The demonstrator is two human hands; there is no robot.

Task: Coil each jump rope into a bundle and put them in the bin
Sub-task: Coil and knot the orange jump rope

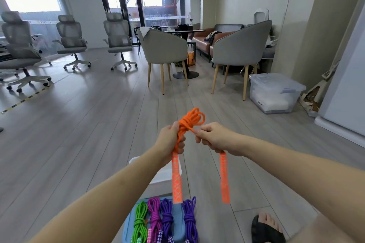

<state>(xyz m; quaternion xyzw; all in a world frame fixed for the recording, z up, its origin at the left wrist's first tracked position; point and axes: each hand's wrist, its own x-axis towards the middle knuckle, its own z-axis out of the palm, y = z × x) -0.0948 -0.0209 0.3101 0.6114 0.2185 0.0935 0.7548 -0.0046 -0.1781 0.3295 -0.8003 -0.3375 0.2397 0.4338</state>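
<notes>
Partly, the left hand (171, 137) hides the orange rope (190, 119).

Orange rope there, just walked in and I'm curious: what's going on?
A person is bundling an orange jump rope. The left hand grips the coiled loops while the right hand pulls a strand tight near one handle. Both handles hang down. Below, a blue bin already holds green, magenta and two purple bundles.
</notes>
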